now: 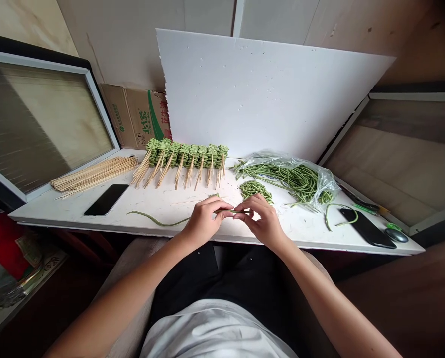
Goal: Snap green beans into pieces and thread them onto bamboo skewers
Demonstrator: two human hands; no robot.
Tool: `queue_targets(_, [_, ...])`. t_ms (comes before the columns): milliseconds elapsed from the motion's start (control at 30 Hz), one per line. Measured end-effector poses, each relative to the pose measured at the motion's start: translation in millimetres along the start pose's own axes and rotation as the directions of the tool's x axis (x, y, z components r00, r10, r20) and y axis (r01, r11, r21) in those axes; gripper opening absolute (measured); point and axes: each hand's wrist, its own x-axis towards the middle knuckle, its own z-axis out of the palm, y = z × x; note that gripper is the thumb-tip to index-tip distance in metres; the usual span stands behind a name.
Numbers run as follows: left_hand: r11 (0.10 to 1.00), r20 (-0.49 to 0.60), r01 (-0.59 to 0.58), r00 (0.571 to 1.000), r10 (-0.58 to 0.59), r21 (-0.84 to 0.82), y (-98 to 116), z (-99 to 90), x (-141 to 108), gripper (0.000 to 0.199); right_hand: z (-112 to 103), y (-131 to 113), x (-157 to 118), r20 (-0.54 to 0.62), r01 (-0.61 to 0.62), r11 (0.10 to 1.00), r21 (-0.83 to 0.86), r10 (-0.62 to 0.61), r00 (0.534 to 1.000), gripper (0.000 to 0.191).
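Just above the near edge of the white table (144,201), at about its middle, holding a long green bean (161,223) in both hands at once. With the left hand (203,221), pinching it closely between thumb and fingertips; with the right hand (263,219), gripping its right end the same way, fingers curled and barely parted, the fingertips of both hands very close together. To the left of the left hand, in a shallow curve on the table's near side, the bean's long tail.

Just beyond the left hand, partly hidden by it, a small green bundle (214,195) beside thin sticks. Just beyond the right hand, a heap of short cut pieces (256,189). Farther to the right, a tangle of long beans (297,179) partly under a clear plastic bag (325,186).

On the far left, a row of skewered bean bundles (187,154) with stick ends toward the near side. Left of these, a fan of loose skewers (95,172), and nearer, a dark phone (106,200). At the right end, another phone (370,229) with a curled single bean (326,217) partly over it. Behind everything, a tall white board (271,94) and, to its left, a cardboard box (136,112).
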Motion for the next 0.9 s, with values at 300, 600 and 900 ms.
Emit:
queue_targets(300, [1.0, 0.057, -0.025, 0.998, 0.024, 0.012, 3.2, -4.5, 0.9, 0.016, -0.8, -4.9, 1.2, -0.091, 0.028, 1.0, -0.001, -0.028, 0.995, 0.01])
queue_targets(600, [1.0, 0.109, 0.004, 0.994, -0.004, 0.002, 6.3, 1.2, -2.5, 0.017, 9.1, -7.4, -1.8, -0.015, 0.028, 0.999, 0.027, -0.028, 1.0, 0.02])
queue_targets(900, [0.998, 0.041, 0.053, 0.998, -0.054, 0.015, -24.6, -10.5, 4.7, 0.022, 0.6, 5.3, 0.0, 0.17, 0.045, 0.996, 0.077, -0.058, 0.984, 0.025])
